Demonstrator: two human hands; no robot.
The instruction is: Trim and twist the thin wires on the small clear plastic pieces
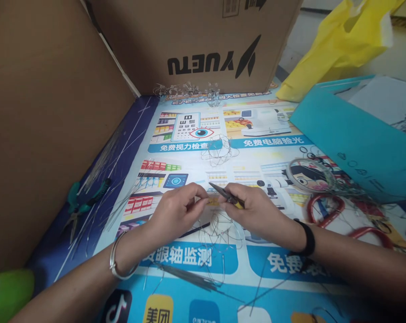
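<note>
My right hand (252,204) is wrapped round a pair of pliers (225,192) with dark pointed jaws and a bit of yellow on the handle. The jaws point left, towards my other hand. My left hand (179,208) pinches a thin wire (212,202) between thumb and fingertips; its far end runs to my right fingertips. Just below both hands is a bent wire shape (219,231) of thin loops; whether it joins the pinched wire I cannot tell. A similar wire shape (219,150) lies beyond my hands. Nearer me rests a bundle of straight wires (189,278).
Teal-handled pliers (84,197) and loose wires (102,159) lie at left. A cardboard box (203,27) stands behind several wire shapes (186,89). At right are red-handled scissors (326,211), a clear roll (308,175), a turquoise box (357,139) and a yellow bag (337,49).
</note>
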